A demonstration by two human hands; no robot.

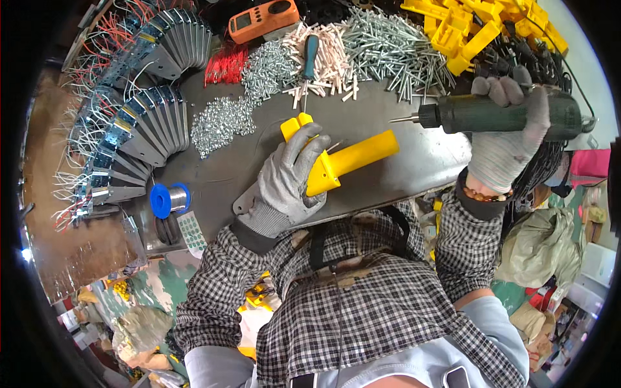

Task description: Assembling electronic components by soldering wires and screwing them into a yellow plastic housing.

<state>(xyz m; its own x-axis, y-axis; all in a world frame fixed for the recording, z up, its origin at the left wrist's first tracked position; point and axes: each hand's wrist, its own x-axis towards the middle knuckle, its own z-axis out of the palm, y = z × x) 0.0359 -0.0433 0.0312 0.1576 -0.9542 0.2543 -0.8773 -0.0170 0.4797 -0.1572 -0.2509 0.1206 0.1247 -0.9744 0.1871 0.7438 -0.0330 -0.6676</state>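
Observation:
My left hand point(284, 174), in a grey work glove, is closed around a yellow plastic housing point(362, 153) with a long handle pointing right. A grey metal plate point(244, 202) sticks out below that wrist. In my gloved right hand point(511, 129) is a dark electric screwdriver point(475, 115), lying level with its bit pointing left, apart from the housing. My fingers wrap over the top of its body. Just beyond the housing, a hand screwdriver with a teal handle point(311, 57) rests across pale pink rods.
Piles of long screws point(394, 52), pale pink rods point(330, 45), small nuts point(222, 123) and red pieces point(226, 64) spread across the far side. An orange multimeter point(264, 21) and yellow housings point(462, 39) lie behind. Wired metal plates point(142, 129) fan out at left, near a blue solder spool point(170, 200).

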